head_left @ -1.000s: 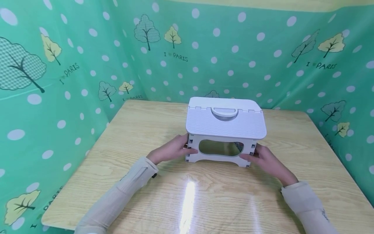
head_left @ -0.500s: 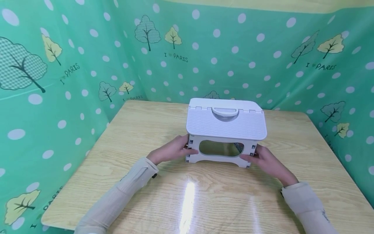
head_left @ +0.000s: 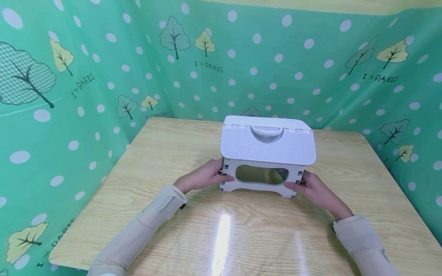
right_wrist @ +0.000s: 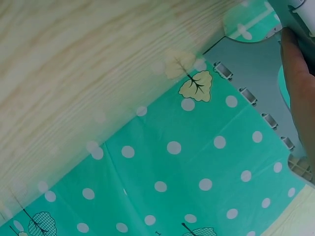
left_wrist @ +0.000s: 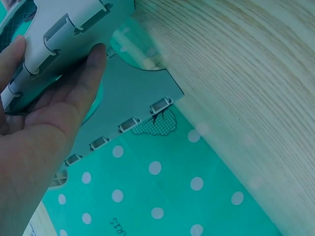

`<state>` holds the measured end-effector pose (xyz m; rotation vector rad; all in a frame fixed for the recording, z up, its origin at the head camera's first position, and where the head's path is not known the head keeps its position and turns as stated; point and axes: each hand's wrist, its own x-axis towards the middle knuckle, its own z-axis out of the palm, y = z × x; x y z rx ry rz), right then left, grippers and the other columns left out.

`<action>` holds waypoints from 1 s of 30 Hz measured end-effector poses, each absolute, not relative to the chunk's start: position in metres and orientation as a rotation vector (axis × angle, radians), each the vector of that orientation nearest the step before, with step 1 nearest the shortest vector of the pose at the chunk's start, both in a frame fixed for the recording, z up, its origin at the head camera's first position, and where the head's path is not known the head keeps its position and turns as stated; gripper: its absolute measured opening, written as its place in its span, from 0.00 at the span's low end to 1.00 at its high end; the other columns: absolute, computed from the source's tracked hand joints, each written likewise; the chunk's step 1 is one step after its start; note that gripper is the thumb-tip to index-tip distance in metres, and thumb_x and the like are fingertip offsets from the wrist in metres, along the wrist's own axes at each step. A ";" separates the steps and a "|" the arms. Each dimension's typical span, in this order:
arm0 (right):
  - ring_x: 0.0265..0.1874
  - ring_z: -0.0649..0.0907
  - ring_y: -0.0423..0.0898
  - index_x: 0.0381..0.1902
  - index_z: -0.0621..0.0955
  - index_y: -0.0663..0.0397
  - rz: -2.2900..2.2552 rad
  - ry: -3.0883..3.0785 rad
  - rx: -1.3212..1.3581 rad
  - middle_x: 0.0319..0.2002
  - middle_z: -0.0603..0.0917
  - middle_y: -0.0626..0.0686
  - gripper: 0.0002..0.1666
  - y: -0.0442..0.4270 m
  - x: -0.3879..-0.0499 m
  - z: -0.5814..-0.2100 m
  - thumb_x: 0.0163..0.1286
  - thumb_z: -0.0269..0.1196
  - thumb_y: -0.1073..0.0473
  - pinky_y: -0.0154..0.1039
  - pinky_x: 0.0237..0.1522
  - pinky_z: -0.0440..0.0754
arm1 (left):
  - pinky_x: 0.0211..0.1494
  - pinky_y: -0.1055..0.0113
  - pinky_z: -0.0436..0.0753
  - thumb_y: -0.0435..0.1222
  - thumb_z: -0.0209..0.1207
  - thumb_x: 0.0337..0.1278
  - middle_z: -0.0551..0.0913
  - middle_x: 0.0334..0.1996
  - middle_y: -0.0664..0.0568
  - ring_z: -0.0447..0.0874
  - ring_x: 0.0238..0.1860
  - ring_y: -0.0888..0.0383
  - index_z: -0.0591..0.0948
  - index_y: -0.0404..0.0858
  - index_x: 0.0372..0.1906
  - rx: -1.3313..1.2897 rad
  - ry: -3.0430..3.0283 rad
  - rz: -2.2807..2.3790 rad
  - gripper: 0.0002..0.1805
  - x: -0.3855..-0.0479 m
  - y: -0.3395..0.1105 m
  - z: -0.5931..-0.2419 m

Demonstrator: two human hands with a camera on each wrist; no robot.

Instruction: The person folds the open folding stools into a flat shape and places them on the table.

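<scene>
A white folding step stool (head_left: 267, 149) stands unfolded on the wooden table, its textured top facing up and a carry handle (head_left: 267, 130) set into the top. My left hand (head_left: 203, 177) grips the left end of its legs, thumb on the front panel and fingers behind. On the right end, my right hand (head_left: 315, 191) holds the stool the same way, thumb across the front panel. The left wrist view shows the left hand (left_wrist: 54, 103) around the hinged leg edge (left_wrist: 61, 37). Only part of the right hand (right_wrist: 299, 88) shows in the right wrist view, against the stool's side.
The wooden table (head_left: 155, 230) spreads around the stool, with a bright light reflection near its front. A green dotted curtain (head_left: 255, 61) printed with trees hangs behind the table and along both sides. The stool stands towards the table's back edge.
</scene>
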<state>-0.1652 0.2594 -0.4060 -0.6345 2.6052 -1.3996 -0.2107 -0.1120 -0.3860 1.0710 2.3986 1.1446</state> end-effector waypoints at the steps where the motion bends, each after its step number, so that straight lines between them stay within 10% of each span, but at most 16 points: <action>1: 0.46 0.83 0.46 0.65 0.70 0.58 -1.400 2.604 -0.633 0.52 0.82 0.60 0.28 0.259 -0.165 -0.406 0.73 0.63 0.54 0.38 0.42 0.84 | 0.50 0.68 0.83 0.43 0.60 0.69 0.83 0.57 0.45 0.84 0.50 0.63 0.64 0.45 0.71 1.071 2.397 1.146 0.30 -0.211 -0.112 -0.386; 30: 0.44 0.84 0.45 0.64 0.71 0.59 -1.410 2.572 -0.619 0.49 0.82 0.57 0.27 0.259 -0.164 -0.407 0.74 0.62 0.54 0.42 0.41 0.85 | 0.51 0.66 0.83 0.43 0.59 0.70 0.82 0.58 0.45 0.83 0.50 0.65 0.62 0.46 0.73 1.100 2.381 1.149 0.31 -0.212 -0.113 -0.386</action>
